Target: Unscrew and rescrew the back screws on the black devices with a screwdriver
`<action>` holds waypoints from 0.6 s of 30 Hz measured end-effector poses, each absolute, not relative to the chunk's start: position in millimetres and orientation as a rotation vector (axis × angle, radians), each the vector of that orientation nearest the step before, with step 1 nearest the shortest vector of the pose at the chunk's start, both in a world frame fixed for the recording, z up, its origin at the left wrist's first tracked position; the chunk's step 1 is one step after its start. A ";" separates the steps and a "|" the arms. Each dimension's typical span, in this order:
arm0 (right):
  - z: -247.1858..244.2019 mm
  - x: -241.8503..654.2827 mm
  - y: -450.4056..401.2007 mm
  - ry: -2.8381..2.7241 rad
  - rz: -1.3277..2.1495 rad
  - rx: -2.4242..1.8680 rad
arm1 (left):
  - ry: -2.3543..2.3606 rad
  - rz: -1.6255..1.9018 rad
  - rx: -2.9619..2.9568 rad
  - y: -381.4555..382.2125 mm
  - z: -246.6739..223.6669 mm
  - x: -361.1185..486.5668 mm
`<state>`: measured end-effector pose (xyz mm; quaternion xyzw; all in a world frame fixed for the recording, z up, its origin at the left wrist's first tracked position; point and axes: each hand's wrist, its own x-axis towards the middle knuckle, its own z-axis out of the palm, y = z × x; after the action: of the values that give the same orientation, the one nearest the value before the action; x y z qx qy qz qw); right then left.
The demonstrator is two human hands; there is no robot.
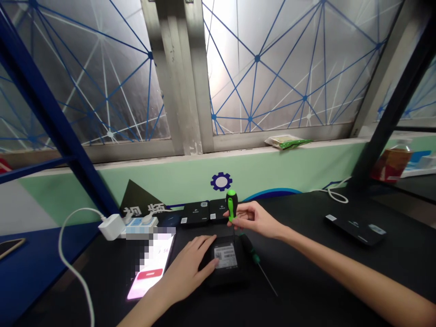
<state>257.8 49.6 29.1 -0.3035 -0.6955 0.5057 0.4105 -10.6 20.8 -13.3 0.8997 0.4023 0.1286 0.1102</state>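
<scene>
a: what is held by the right hand [255, 219]?

b: a green-and-black screwdriver [232, 205] is gripped there, pinched between thumb and curled fingers, its handle kept upright.

a: and where is its shaft pointed?

b: downward, at the upper right corner of the black device with a white label [225, 258]. whether the tip is seated there cannot be told.

a: how is the left hand [188, 260] placed?

b: it is laid palm down along the device's left side, fingers extended and loosely parted; the thumb is rested by the label. nothing is seen enclosed in it.

a: where is the device set?

b: flat on the black desk [306, 297], between the hands. just to its right, a second screwdriver [255, 258] is laid slantwise, its shaft directed toward the near side.

a: what is placed around them?

b: a lit phone [151, 272] is set left of the left hand. behind the device, two black boxes [195, 213] are lined up by the wall, and another flat black box [356, 230] is left well apart, at the right.
</scene>
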 end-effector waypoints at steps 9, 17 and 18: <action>17.3 250.7 55.4 -1.674 1.259 -0.720 | 1.184 0.376 2.650 17.9 -9.0 -8.7; 20.3 255.0 52.2 -1.690 1.323 -0.742 | 1.188 0.375 2.646 18.5 -11.2 -9.6; 21.6 255.8 51.5 -1.708 1.329 -0.738 | 1.190 0.367 2.640 18.5 -11.4 -9.6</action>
<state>255.8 51.5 21.6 -0.2938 -0.6796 0.5291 0.4147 -9.6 18.5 -11.4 0.8988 0.4052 0.1249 0.1110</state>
